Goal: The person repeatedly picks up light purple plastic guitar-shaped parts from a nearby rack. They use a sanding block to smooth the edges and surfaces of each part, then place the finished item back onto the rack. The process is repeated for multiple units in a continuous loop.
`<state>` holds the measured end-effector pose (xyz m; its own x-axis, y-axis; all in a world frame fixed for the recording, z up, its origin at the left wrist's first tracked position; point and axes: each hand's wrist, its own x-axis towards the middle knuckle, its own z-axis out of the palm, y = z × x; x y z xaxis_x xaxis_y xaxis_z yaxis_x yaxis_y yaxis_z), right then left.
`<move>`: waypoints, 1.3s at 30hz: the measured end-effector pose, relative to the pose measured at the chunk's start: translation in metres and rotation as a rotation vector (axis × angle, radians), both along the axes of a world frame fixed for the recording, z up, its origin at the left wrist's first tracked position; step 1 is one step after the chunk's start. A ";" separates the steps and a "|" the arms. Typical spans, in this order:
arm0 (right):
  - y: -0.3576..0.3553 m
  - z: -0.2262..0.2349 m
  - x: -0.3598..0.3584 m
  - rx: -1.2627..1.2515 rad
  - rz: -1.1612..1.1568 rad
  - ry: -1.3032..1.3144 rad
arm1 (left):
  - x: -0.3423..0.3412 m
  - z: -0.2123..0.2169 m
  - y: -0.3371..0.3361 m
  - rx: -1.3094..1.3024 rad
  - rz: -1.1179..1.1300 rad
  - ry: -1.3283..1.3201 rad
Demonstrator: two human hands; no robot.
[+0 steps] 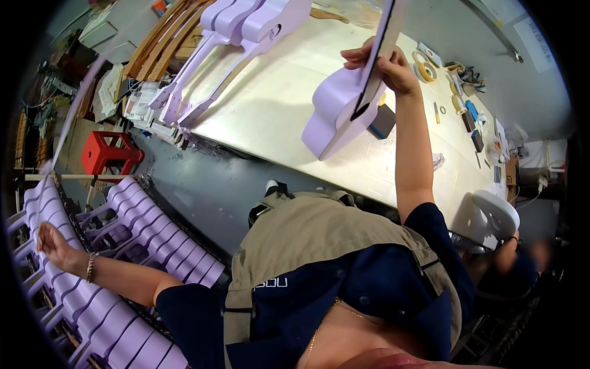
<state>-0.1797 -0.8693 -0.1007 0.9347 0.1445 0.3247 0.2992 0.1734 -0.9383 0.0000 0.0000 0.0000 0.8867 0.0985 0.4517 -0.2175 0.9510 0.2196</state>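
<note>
The right hand (384, 64) gripped a lilac ukulele (344, 111) by its dark neck above the worktop (276, 104). The left hand (52, 246) pinched a pale strip (67, 123) beside racked lilac ukulele bodies (147, 240).

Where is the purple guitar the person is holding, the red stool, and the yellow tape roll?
purple guitar (332, 111), head view, on its body.
red stool (110, 150), head view, on its seat top.
yellow tape roll (428, 71), head view, on its ring.

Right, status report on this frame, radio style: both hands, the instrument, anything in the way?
Right hand grips lilac ukulele by the neck, held over the workbench. Left hand touches racked lilac bodies. Dark block beneath the ukulele.
</note>
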 end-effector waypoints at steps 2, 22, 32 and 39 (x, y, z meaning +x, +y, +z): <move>-0.004 -0.014 0.008 0.055 0.022 -0.082 | -0.037 0.035 0.040 0.063 0.361 -0.060; 0.049 -0.004 0.013 -0.215 -0.367 0.061 | 0.057 -0.319 -0.320 1.910 0.486 -0.156; 0.124 -0.013 0.009 -0.501 -1.069 -0.229 | 0.093 -0.397 -0.357 1.205 0.107 0.554; 0.119 -0.021 -0.001 -0.693 -1.307 -0.292 | 0.059 -0.391 -0.374 0.616 0.205 1.120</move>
<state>-0.1802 -0.7507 -0.1214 0.4393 -0.5163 0.7352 0.0738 -0.7948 -0.6023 0.0594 -0.3742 -0.3907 0.8034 0.3190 -0.5029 0.2397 0.5999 0.7634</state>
